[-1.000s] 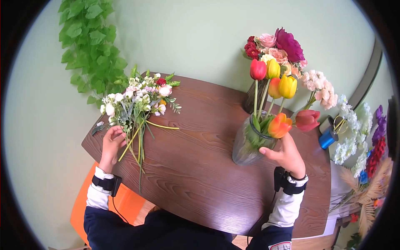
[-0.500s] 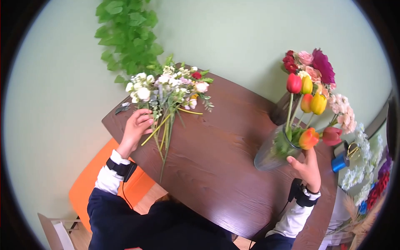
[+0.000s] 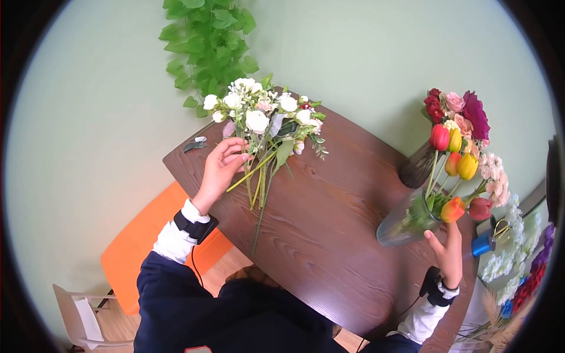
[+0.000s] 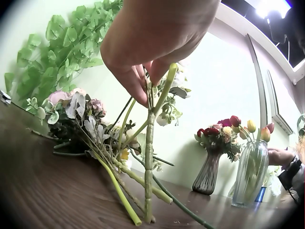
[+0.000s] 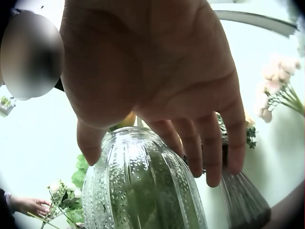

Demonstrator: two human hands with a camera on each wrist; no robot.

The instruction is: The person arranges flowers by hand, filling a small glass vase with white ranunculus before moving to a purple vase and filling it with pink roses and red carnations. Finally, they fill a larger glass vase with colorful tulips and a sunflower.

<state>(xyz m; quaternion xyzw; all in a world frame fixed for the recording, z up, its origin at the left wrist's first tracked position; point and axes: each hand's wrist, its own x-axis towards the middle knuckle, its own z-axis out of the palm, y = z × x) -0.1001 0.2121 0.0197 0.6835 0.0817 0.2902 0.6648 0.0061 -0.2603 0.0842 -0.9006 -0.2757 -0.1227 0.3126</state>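
Observation:
In the head view my left hand point(image 3: 223, 167) pinches a flower stem between thumb and fingertips, at the near side of a bunch of white flowers point(image 3: 256, 121). The stem point(image 4: 149, 162) stands nearly upright in the left wrist view, among other green stems that slant over the table. My right hand point(image 3: 448, 253) is at the neck of a clear ribbed glass vase point(image 3: 406, 220) holding red, yellow and orange tulips point(image 3: 453, 163). In the right wrist view its thumb is beside the vase's shoulder, and its fairly straight fingers point(image 5: 209, 157) hang on the other side.
Behind the tulips, a dark vase point(image 3: 416, 167) holds pink, red and purple flowers. A blue spool point(image 3: 482, 244) and more flowers are at the right. Green vines point(image 3: 209, 50) hang on the wall; an orange chair point(image 3: 141, 241) stands by the table's left edge.
My left hand has moved in to the stems, and white flowers have risen and shifted in the bunch. The head view has turned left. My right hand stays by the vase.

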